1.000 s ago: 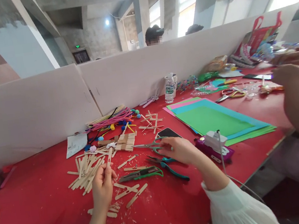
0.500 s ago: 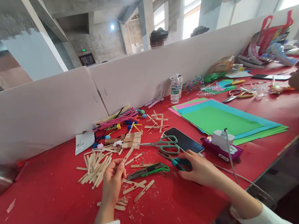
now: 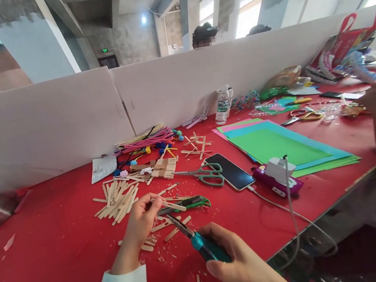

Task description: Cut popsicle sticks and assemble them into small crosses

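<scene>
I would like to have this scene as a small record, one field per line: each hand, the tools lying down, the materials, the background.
Left hand: holds a thin wooden stick by one end
Right hand: grips teal-handled pliers
Tools lying down: green-and-black cutter; scissors near a phone
Materials: loose pile of sticks; stack of coloured paper
Surface: red table
Background: clear bottle in front of a white panel
</scene>
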`<state>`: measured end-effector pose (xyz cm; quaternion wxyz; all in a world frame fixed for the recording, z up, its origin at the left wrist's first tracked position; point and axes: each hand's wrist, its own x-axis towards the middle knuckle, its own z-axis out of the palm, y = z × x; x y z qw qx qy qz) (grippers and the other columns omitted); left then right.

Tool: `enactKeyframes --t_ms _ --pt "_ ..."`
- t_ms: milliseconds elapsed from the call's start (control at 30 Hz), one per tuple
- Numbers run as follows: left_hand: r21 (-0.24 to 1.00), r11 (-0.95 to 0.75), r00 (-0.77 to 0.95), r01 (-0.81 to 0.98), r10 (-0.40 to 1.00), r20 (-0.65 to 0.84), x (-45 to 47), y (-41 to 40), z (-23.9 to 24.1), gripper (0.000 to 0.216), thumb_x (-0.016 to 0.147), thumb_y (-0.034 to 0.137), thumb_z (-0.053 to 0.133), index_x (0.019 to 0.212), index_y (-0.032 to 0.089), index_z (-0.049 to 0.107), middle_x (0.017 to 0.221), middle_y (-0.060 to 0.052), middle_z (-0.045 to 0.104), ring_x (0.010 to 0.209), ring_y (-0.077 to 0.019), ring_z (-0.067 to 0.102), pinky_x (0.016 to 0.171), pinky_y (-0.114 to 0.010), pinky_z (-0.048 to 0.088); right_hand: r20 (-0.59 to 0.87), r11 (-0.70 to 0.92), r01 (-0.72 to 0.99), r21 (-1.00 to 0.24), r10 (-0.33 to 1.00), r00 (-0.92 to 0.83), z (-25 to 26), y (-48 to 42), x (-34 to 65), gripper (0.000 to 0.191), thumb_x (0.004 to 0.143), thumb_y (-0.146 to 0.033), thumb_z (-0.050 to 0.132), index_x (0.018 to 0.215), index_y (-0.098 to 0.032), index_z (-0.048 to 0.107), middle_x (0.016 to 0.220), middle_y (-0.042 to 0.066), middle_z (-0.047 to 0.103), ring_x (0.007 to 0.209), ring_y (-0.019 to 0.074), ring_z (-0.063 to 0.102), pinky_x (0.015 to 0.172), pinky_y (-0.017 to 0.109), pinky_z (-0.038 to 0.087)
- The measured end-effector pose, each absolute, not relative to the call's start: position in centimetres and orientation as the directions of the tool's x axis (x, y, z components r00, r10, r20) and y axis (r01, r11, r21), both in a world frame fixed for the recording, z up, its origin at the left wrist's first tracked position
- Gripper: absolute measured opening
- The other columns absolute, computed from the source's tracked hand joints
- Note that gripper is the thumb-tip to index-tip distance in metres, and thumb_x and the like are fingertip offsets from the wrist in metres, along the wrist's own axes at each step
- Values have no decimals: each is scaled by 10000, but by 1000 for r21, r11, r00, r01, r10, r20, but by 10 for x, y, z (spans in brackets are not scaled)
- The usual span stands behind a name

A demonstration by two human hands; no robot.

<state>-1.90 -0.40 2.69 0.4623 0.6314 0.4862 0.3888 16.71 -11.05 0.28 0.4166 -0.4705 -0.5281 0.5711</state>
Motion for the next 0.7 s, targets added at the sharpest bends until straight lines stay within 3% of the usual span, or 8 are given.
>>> enactKeyframes --t_ms 200,367,700 --pt "868 -244 327 433 940 101 -22 -7 30 292 809 446 436 690 190 514 562 42 451 501 -98 405 463 -197 338 -109 -73 251 -965 985 -133 13 -113 169 214 613 -196 531 822 -149 528 723 -5 498 690 129 435 635 225 374" --pt "881 -239 372 408 925 79 -20 -8 27 293 833 444 402 720 190 492 668 -2 548 634 -136 525 598 -240 433 -123 -85 245 -966 982 -146 10 -111 167 217 623 -215 526 826 -136 524 693 -14 475 644 115 407 588 221 359" --pt "838 -272 374 473 923 88 -21 -9 28 295 836 436 396 685 193 470 600 34 481 542 -110 434 529 -218 362 -122 -91 214 -973 983 -137 4 -110 164 211 623 -191 528 828 -142 527 687 -21 478 627 107 406 580 216 361"
